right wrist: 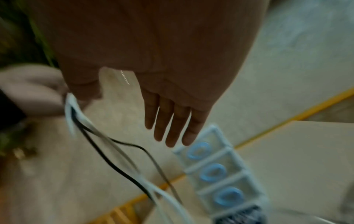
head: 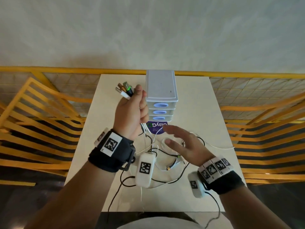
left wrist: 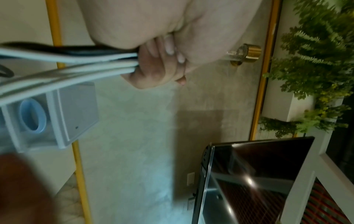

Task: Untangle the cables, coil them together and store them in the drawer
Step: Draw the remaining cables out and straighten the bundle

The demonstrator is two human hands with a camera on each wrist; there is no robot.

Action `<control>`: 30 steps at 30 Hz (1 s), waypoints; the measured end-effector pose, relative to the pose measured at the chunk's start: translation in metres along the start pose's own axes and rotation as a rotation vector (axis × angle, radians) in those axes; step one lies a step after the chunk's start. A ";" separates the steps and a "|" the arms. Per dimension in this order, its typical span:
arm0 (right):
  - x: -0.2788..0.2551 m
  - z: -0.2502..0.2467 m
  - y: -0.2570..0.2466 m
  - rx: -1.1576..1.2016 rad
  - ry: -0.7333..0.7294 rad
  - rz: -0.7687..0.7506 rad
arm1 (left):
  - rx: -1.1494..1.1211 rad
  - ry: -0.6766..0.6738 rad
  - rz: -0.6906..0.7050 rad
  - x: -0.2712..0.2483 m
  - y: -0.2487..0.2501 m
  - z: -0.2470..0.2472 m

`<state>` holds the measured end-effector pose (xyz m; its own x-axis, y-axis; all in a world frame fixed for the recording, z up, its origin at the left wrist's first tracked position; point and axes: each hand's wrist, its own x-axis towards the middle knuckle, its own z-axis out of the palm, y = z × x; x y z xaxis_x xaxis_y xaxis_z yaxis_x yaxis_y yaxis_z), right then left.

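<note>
My left hand is raised in front of the drawer unit and grips a bundle of white and black cables. Their USB plugs stick out above the fist. Below the fist the cables hang to the table and spread into a loose tangle. My right hand hovers over that tangle with straight fingers and holds nothing. The white drawer unit has three drawers with blue oval pulls, all closed.
The small white table stands against a yellow railing with yellow slatted chairs on both sides. A purple round sticker lies before the drawers. Thin cables trail over the table's near edge.
</note>
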<state>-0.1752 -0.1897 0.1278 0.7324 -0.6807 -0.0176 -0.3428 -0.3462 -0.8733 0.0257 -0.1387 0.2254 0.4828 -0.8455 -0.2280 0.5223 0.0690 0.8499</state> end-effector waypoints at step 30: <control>0.006 0.059 -0.001 0.329 -0.071 0.013 | -0.058 0.067 0.051 0.031 0.050 -0.018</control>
<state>-0.1356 -0.1552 0.1000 0.7725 -0.6328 -0.0532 -0.1524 -0.1034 -0.9829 0.0791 -0.1522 0.2519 0.5548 -0.8028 -0.2185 0.5347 0.1428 0.8329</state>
